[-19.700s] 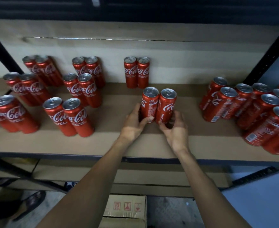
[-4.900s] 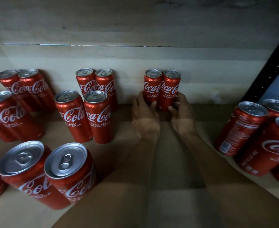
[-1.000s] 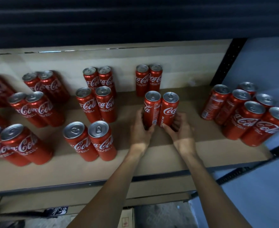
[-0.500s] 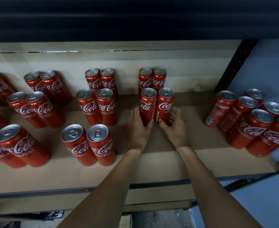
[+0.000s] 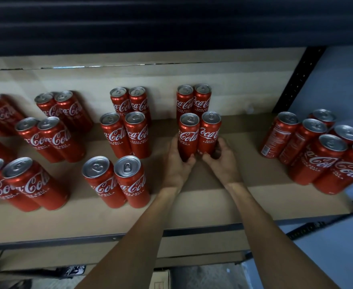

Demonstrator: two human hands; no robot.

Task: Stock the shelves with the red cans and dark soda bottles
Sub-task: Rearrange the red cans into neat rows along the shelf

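Two tall red cans stand side by side on the cardboard-lined shelf. My left hand grips the base of the left can, and my right hand grips the base of the right can. Their logos face me. Directly behind them another pair of red cans stands against the back wall. No dark soda bottles are in view.
Pairs of red cans fill the shelf's left and middle in rows; a front pair stands left of my left arm. A loose cluster of cans sits at the right by the black upright post. A cardboard box lies below.
Both hands pushed the two cans a little further back toward the rear pair and turned them so the logos face front. The camera shifted slightly.
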